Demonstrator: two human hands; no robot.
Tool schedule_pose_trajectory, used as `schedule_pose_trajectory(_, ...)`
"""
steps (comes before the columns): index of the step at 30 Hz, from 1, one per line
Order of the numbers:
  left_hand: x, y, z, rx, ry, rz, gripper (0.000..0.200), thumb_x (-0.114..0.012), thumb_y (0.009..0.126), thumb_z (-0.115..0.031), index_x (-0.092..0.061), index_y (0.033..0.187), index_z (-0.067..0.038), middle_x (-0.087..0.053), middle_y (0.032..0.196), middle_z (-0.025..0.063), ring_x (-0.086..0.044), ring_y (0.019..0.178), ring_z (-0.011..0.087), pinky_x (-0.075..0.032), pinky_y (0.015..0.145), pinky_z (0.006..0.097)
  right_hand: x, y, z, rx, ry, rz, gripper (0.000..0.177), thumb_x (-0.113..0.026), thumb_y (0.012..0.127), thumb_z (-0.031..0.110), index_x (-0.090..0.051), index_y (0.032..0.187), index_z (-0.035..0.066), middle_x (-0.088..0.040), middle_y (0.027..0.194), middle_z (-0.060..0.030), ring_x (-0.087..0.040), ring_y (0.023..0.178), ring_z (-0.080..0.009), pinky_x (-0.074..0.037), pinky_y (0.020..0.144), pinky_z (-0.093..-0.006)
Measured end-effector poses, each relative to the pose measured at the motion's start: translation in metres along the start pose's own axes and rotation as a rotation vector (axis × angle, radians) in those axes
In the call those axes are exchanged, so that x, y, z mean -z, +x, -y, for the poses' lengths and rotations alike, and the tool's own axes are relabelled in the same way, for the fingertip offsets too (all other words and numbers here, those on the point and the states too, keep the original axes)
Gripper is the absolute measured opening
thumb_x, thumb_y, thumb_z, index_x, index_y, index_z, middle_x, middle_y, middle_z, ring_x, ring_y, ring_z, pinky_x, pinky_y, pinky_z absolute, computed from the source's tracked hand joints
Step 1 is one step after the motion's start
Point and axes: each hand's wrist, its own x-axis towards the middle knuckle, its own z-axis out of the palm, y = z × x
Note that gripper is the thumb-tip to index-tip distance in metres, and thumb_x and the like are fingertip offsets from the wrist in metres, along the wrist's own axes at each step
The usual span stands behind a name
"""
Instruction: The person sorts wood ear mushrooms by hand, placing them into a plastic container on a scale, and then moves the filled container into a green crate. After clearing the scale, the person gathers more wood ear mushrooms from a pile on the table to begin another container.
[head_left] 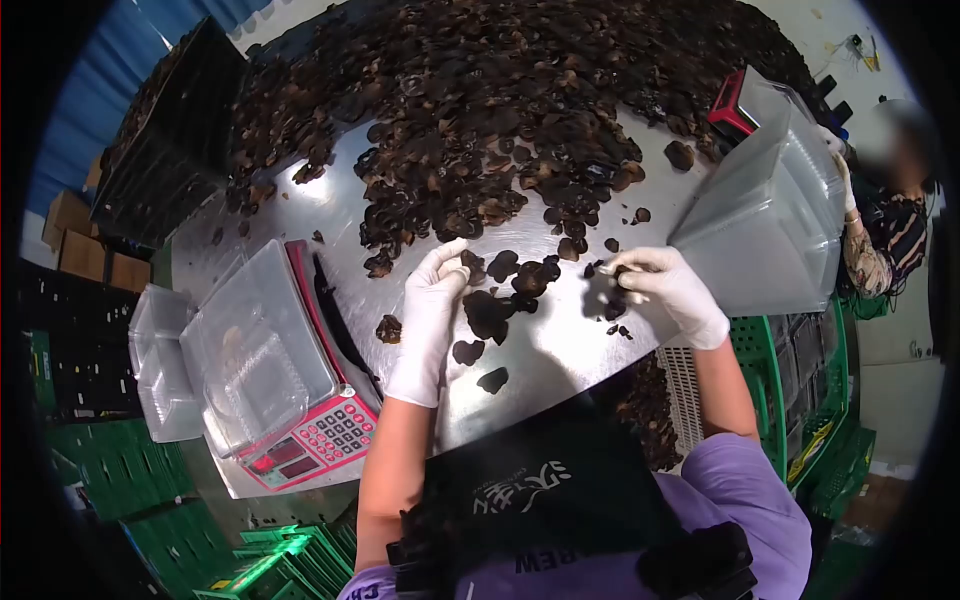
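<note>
- Two white-gloved hands work over a shiny metal surface (pixel 545 372), well apart from each other.
- The left grip (pixel 428 300) has its thumb and fingers bent close together; a dark, fungus-like piece (pixel 474 268) shows right at their tips, though whether it is pinched cannot be told.
- The right grip (pixel 675 292) is curled, thumb near fingers, with blurred dark bits (pixel 612 303) at and below the tips; what it has hold of cannot be told.
- Between the two grips lie loose dark pieces (pixel 488 315), some touching, some apart.
- Beyond both grips spreads a large heap (pixel 460 130) of similar pieces, reaching the far side.
- Left of the left grip stands a red-edged scale (pixel 337 435) with a keypad, bearing a clear plastic tray (pixel 262 350).
- Farther out beyond that scale, a black crate (pixel 170 140) stands tilted.
- Right of the right grip rises a stack of clear containers (pixel 765 225); another person's gloved hand (pixel 846 185) is at its far edge.
- Nearer the wearer than the right grip, a pale slatted basket (pixel 683 400) sits beside a green crate (pixel 757 372).
</note>
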Motion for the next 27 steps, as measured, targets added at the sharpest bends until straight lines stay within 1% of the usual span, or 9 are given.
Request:
schedule_pose_trajectory(5, 0.014, -0.014, -0.003, 0.103, -0.483, 0.278, 0.042, -0.047, 0.09, -0.006, -0.052, 0.131, 0.002, -0.067, 0.111, 0.0163, -0.068, 0.1, 0.0257, -0.056, 0.083, 0.0323, 0.013, -0.001, -0.018, 0.13, 0.179, 0.02, 0.019, -0.06, 0.093, 0.018, -0.067, 0.097, 0.001, -0.067, 0.088, -0.0044, -0.06, 0.075, -0.0111, -0.047, 0.061, -0.024)
schedule_pose_trajectory(7, 0.014, -0.019, -0.002, 0.136, -0.506, 0.273, 0.044, -0.047, 0.09, -0.011, -0.05, 0.132, 0.002, -0.067, 0.111, 0.0175, -0.067, 0.101, 0.0282, -0.056, 0.085, 0.0359, -0.003, 0.017, -0.016, 0.064, 0.701, 0.069, 0.019, -0.055, 0.095, 0.022, -0.062, 0.095, 0.004, -0.067, 0.096, -0.0079, -0.063, 0.082, -0.016, -0.05, 0.065, -0.0274)
schedule_pose_trajectory(8, 0.012, -0.023, -0.003, 0.148, -0.517, 0.271, 0.043, -0.047, 0.09, -0.013, -0.051, 0.131, 0.002, -0.067, 0.111, 0.0175, -0.067, 0.102, 0.0283, -0.056, 0.085, 0.0362, -0.014, 0.024, -0.008, -0.058, 0.69, -0.161, 0.015, -0.055, 0.094, 0.02, -0.059, 0.096, 0.006, -0.065, 0.093, -0.0081, -0.064, 0.083, -0.0169, -0.05, 0.065, -0.0255)
schedule_pose_trajectory(13, -0.027, -0.064, 0.004, 0.184, -0.055, 0.028, 0.032, -0.044, 0.098, -0.015, -0.056, 0.123, 0.002, -0.065, 0.109, 0.015, -0.067, 0.094, 0.025, -0.054, 0.079, 0.0303, -0.064, 0.123, 0.001, 0.105, -0.171, -0.022, 0.026, -0.07, 0.079, 0.011, -0.066, 0.103, 0.003, -0.065, 0.08, -0.0039, -0.058, 0.066, -0.0068, -0.047, 0.056, -0.024)
schedule_pose_trajectory(15, -0.045, -0.074, 0.033, 0.117, -0.004, 0.146, 0.033, -0.049, 0.098, -0.017, -0.054, 0.125, 0.002, -0.064, 0.108, 0.0138, -0.066, 0.095, 0.0227, -0.052, 0.082, 0.029, -0.084, 0.152, -0.006, 0.482, -0.911, -0.171, 0.036, -0.074, 0.074, 0.021, -0.067, 0.105, 0.005, -0.07, 0.092, -0.0166, -0.069, 0.084, -0.0269, -0.052, 0.076, -0.0389)
schedule_pose_trajectory(17, -0.068, -0.078, 0.088, 0.218, 0.097, 0.427, 0.041, -0.057, 0.094, -0.018, -0.051, 0.128, 0.003, -0.062, 0.113, 0.0162, -0.062, 0.105, 0.0259, -0.049, 0.091, 0.0307, -0.098, 0.167, -0.009, 0.418, -1.206, -0.166, 0.034, -0.072, 0.074, 0.023, -0.069, 0.106, 0.011, -0.069, 0.095, -0.0168, -0.067, 0.087, -0.0327, -0.051, 0.078, -0.0425)
schedule_pose_trajectory(21, -0.105, -0.139, 0.073, -0.404, 0.921, 0.769, 0.056, -0.064, 0.086, -0.02, -0.046, 0.133, 0.005, -0.053, 0.13, 0.0233, -0.049, 0.124, 0.0354, -0.038, 0.107, 0.0405, -0.088, 0.149, -0.002, 0.475, -0.998, -0.257, 0.025, -0.068, 0.075, 0.021, -0.072, 0.097, 0.01, -0.07, 0.094, -0.0139, -0.067, 0.086, -0.0327, -0.052, 0.078, -0.0408)
schedule_pose_trajectory(23, -0.094, -0.122, 0.029, -0.321, 0.914, 0.801, 0.048, -0.065, 0.084, -0.018, -0.054, 0.124, 0.006, -0.055, 0.128, 0.0251, -0.052, 0.121, 0.0366, -0.041, 0.104, 0.0419, -0.068, 0.101, 0.01, 0.458, -0.617, -0.084, 0.02, -0.064, 0.078, 0.013, -0.071, 0.095, 0.002, -0.07, 0.086, -0.0133, -0.068, 0.078, -0.0222, -0.052, 0.072, -0.0314)
schedule_pose_trajectory(27, -0.026, -0.115, 0.003, -0.418, 0.96, 0.249, 0.031, -0.062, 0.084, -0.014, -0.062, 0.114, -0.005, -0.064, 0.108, 0.0165, -0.06, 0.102, 0.0348, -0.048, 0.09, 0.0427, -0.009, -0.025, 0.03, 0.309, -0.831, 0.362, 0.022, -0.071, 0.073, 0.01, -0.071, 0.095, 0.004, -0.073, 0.086, -0.0063, -0.07, 0.081, -0.0211, -0.053, 0.077, -0.0325)
